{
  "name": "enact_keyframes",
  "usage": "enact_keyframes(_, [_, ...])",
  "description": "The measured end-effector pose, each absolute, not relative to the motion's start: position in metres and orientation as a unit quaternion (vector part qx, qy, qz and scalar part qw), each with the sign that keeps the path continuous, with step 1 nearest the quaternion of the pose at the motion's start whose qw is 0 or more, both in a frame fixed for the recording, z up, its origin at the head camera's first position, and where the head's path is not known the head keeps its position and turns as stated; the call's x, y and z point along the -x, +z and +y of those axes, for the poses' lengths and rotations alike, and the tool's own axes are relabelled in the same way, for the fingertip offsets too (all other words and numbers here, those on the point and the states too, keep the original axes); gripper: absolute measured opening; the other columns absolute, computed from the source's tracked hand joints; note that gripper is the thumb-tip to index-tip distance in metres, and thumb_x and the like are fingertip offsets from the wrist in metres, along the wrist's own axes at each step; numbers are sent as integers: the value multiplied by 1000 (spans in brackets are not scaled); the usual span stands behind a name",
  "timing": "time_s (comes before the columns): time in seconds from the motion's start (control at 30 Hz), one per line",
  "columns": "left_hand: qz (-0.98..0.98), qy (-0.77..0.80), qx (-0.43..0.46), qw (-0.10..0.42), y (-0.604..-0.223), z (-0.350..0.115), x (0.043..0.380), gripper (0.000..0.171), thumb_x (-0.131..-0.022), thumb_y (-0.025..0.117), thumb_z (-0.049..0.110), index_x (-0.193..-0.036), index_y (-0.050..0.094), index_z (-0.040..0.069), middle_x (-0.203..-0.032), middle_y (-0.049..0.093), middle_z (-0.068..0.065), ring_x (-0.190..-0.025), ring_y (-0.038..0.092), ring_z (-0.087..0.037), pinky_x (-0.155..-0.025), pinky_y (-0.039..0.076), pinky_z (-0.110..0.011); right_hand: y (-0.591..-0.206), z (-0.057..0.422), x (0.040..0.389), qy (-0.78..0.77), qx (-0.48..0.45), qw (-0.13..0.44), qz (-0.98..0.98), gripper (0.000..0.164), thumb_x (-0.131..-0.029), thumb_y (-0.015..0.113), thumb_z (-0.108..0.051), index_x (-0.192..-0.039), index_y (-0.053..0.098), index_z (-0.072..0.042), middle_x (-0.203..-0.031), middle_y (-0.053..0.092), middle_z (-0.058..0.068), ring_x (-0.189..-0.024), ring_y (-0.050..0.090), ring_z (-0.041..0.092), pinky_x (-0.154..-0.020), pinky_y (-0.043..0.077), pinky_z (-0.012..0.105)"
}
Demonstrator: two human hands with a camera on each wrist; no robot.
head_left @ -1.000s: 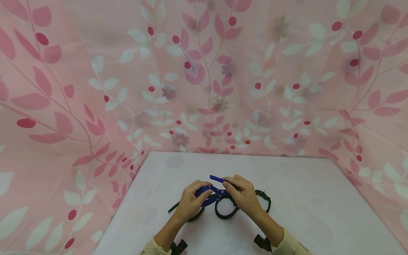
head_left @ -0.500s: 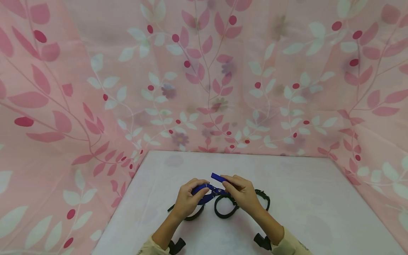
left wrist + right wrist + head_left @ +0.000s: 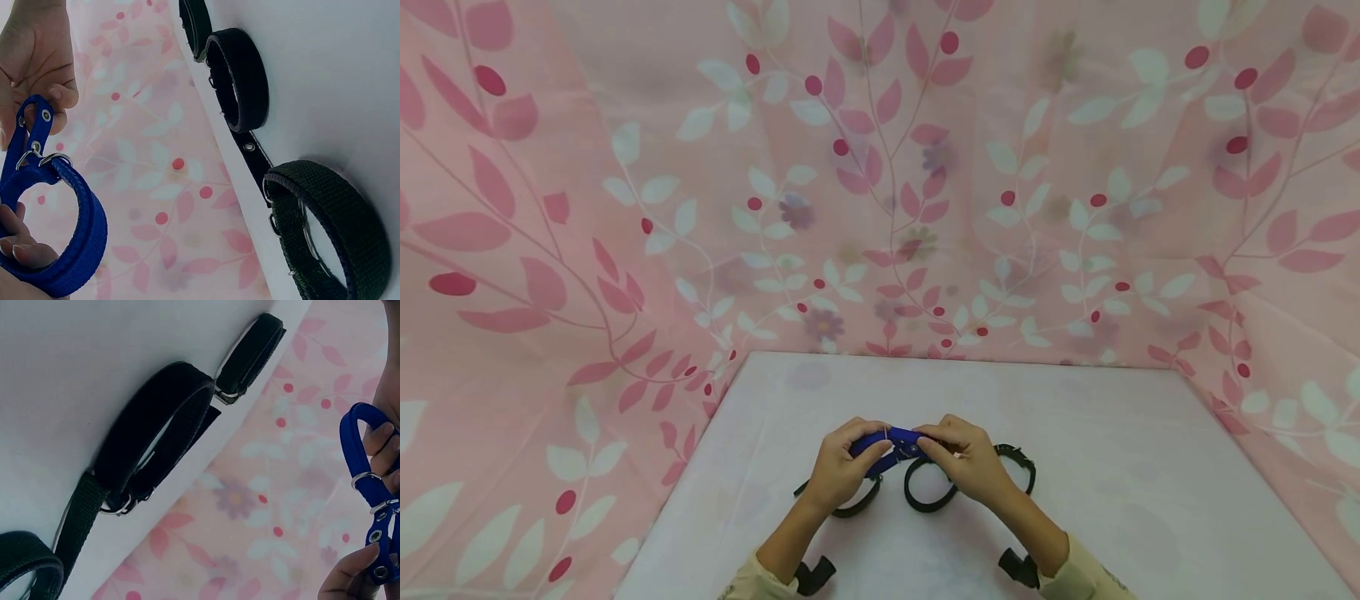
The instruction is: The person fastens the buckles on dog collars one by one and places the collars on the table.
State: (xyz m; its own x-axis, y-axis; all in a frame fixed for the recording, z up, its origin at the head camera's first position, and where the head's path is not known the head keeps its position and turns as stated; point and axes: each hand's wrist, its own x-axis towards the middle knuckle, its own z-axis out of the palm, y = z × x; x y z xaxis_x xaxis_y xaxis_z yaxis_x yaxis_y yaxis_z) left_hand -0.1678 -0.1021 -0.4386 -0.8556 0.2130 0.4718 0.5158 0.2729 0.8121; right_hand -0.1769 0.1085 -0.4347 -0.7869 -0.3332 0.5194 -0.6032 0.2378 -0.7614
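Observation:
In the head view, a blue buckled collar (image 3: 883,462) is held up above the white table between both hands. My left hand (image 3: 837,468) grips its looped part, with fingers through the loop in the left wrist view. My right hand (image 3: 972,463) pinches the narrower strap, where metal eyelets (image 3: 375,536) show in the right wrist view. A metal buckle and D-ring (image 3: 57,159) sit between loop and strap. Beneath the hands lie dark collars: one at left (image 3: 859,510), one in the middle (image 3: 917,503) and one at right (image 3: 1030,483), partly hidden by the right hand.
The collars rest on a white table (image 3: 1150,467). Pink leaf-patterned cloth (image 3: 880,208) hangs behind it and along both sides. Black wrist-worn devices, left (image 3: 816,575) and right (image 3: 1018,568), show beside the sleeves.
The blue strap end stuck up freely from my right hand towards the left. It is now lowered and lies along the collar near my left hand. The dark collars have stayed put.

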Motion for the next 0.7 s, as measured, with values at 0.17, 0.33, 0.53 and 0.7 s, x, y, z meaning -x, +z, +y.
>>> enact_keyframes(0.17, [-781, -560, 246, 125, -441, -101, 169, 18, -86, 64, 10, -103, 66, 5, -91, 65, -7, -84, 62, -10, -76, 55, -28, -437, 109, 176, 539, -305, 112, -777, 14, -85, 64, -6, -98, 71, -5, -71, 54, 1, -62, 46, 6, -48, 42, 21])
enact_keyframes(0.33, [-782, -560, 250, 113, -440, -98, 169, 18, -86, 64, 9, -103, 66, 4, -91, 65, -7, -86, 64, -14, -77, 55, -29, -436, 110, 176, 540, -314, 109, -773, 16, -85, 64, -5, -100, 70, -4, -74, 56, 3, -67, 46, 9, -53, 42, 21])
enact_keyframes(0.53, [-771, -580, 246, 94, -444, -94, 170, 17, -85, 65, 11, -100, 67, 5, -90, 67, -7, -84, 65, -12, -76, 54, -24, -439, 109, 176, 554, -325, 110, -759, 17, -86, 61, -2, -101, 69, -3, -90, 58, 8, -81, 53, 11, -65, 51, 22])
enact_keyframes(0.7, [-758, -599, 246, 74, -448, -91, 170, 17, -85, 66, 12, -100, 67, 4, -88, 66, -11, -74, 61, -8, -64, 55, -24, -441, 105, 175, 584, -333, 71, -737, 18, -91, 53, 0, -105, 63, 1, -99, 62, 15, -90, 62, 13, -76, 55, 25])
